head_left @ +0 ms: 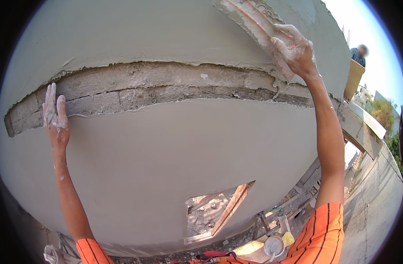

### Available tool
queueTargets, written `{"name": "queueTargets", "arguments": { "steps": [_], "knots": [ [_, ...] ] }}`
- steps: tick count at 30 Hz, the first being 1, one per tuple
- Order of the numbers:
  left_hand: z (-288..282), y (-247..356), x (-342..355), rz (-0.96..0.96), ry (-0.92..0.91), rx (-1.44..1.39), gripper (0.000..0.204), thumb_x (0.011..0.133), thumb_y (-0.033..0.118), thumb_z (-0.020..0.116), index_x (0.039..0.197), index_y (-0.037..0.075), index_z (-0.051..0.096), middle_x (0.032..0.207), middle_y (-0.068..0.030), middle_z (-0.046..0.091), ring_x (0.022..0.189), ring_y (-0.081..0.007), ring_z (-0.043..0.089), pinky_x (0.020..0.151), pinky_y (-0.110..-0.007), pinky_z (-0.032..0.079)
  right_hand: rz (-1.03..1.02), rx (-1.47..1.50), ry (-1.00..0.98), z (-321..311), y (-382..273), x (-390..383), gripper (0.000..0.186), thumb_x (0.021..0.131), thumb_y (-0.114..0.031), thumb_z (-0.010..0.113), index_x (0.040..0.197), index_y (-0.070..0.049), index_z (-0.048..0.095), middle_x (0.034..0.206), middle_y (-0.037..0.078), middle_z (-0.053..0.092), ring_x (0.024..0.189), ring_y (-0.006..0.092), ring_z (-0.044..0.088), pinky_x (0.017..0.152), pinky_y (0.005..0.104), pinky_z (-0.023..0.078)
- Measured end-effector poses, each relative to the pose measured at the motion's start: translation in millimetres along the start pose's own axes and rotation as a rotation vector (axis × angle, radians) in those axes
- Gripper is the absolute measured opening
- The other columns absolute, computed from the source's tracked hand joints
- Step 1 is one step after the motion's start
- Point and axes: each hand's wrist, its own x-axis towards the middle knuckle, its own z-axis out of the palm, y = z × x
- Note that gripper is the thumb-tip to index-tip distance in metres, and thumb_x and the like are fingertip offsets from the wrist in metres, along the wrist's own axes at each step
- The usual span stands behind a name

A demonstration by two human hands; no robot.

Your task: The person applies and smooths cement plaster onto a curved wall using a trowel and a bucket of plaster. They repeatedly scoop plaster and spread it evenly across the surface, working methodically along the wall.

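Grey plaster [188,145] is spread over a big wall [122,185], and a rough bare strip [162,83] is seen running across it. Above the right end of the bare strip, a long flat tool [241,17] is held on a slant by the right hand [300,55]. Its fingers are bent around the back of the tool and clamped there, though the grip part is mostly hidden. Grey mush [283,68] is smeared on the tool, and both hands are dirty with it. By the left end of the bare strip, the left hand [56,116] is held up, fingers straight, with nothing in it; whether the wall is touched cannot be told.

The flat tool looks stiff and quite light, but its long ends may tip, and weight may be added by the mush. It could be slippery, so it is best gripped at the middle of its back. The plaster looks soft and could be marked easily.

Well below the bare strip, a window hole [208,213] is edged with wood [233,207]. Past the strip's right end, another person [358,55] is seen behind a yellow board [354,79].
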Motion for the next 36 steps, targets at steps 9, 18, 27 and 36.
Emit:
{"name": "queueTargets", "arguments": {
  "steps": [9,18,27,36],
  "knots": [
    [4,-2,1,0.013,0.038,-0.068,0.048,0.098,0.032,0.041,0.14,0.009,0.041,0.146,-0.0122,0.037,0.136,-0.0275,0.033,0.114,-0.042,0.018,0.23,-0.159,0.261,-9,85,90,0.037,0.081,-0.029,0.061,0.113,-0.01,0.059,0.094,0.02,0.066,0.09,0.034,0.065,0.077,0.0427,0.051],
    [-1,3,-3,-0.009,0.036,0.016,0.047,0.098,0.032,0.043,0.14,0.011,0.041,0.146,-0.0124,0.037,0.136,-0.028,0.033,0.113,-0.041,0.02,0.127,0.095,0.089,39,-93,-2,0.036,0.083,-0.023,0.061,0.114,-0.006,0.055,0.08,0.021,0.066,0.077,0.0347,0.067,0.07,0.0422,0.053],
    [13,-13,-3,0.006,0.092,-0.059,0.047,0.099,0.03,0.04,0.137,0.003,0.043,0.142,-0.0157,0.042,0.134,-0.0285,0.036,0.11,-0.037,0.025,0.28,-0.081,-0.013,46,-110,-6,0.033,0.083,-0.02,0.06,0.111,-0.005,0.052,0.079,0.021,0.066,0.073,0.0363,0.067,0.066,0.0458,0.054],
    [17,0,-1,0.02,0.067,-0.035,0.047,0.098,0.03,0.042,0.137,0.004,0.043,0.142,-0.0154,0.042,0.133,-0.0289,0.037,0.11,-0.037,0.026,0.299,-0.583,0.43,-10,135,-15,0.031,0.086,-0.027,0.057,0.112,-0.009,0.054,0.088,0.021,0.067,0.083,0.0377,0.065,0.071,0.0457,0.051]
  ]
}}
